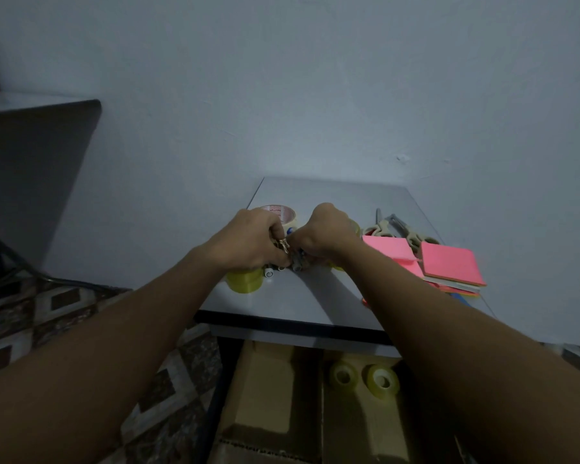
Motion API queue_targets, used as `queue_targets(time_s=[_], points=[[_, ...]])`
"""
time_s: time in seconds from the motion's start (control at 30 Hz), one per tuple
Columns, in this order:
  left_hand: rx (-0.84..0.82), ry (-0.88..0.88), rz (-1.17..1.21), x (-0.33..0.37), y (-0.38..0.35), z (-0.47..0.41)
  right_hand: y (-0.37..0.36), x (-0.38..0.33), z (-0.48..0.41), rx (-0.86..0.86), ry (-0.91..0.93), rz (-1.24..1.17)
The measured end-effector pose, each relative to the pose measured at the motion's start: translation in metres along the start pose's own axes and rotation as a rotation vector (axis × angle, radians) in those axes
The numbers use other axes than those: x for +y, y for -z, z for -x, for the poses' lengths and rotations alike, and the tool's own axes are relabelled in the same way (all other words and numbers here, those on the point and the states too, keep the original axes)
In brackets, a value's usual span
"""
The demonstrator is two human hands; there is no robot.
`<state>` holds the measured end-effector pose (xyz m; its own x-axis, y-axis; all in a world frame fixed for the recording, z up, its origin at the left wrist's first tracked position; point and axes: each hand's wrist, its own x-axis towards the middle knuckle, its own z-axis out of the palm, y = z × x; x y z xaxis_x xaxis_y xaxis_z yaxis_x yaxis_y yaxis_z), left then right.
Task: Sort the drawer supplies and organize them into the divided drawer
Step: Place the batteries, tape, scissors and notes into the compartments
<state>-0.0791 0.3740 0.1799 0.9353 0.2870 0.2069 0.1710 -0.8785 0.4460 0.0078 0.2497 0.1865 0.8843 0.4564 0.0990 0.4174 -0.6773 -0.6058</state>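
**Grey tabletop [315, 296]: pens caught between two fists**

Mid-table, knuckle to knuckle: left hand [252, 239] and right hand [329, 232], fingers of both curled tight round a small bundle of pens [295, 262]. Pen ends poking out beneath the fists, down at the table surface. A blue tip showing above, in the gap between the hands. Something small and metallic [283, 245] glinting at the same gap, too small to name.

Directly below the left hand, half covered by it, a yellow tape roll [245, 281] on its flat side. Just behind that hand, a beige tape roll [282, 212] with red print. To the right of the right hand, scissors [389, 229], then pink sticky notes [449, 262] stacked at the table's right edge.

Under the table, a cardboard drawer [272, 380] with a divider. In its right compartment, two yellowish tape rolls [382, 381] side by side.
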Motion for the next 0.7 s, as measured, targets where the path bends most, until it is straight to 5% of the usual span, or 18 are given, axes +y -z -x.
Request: queue_targets(time_s=[0.7], points=[[0.089, 0.01, 0.079, 0.011, 0.026, 0.044, 0.024, 0.005, 0.034, -0.021, -0.011, -0.11]])
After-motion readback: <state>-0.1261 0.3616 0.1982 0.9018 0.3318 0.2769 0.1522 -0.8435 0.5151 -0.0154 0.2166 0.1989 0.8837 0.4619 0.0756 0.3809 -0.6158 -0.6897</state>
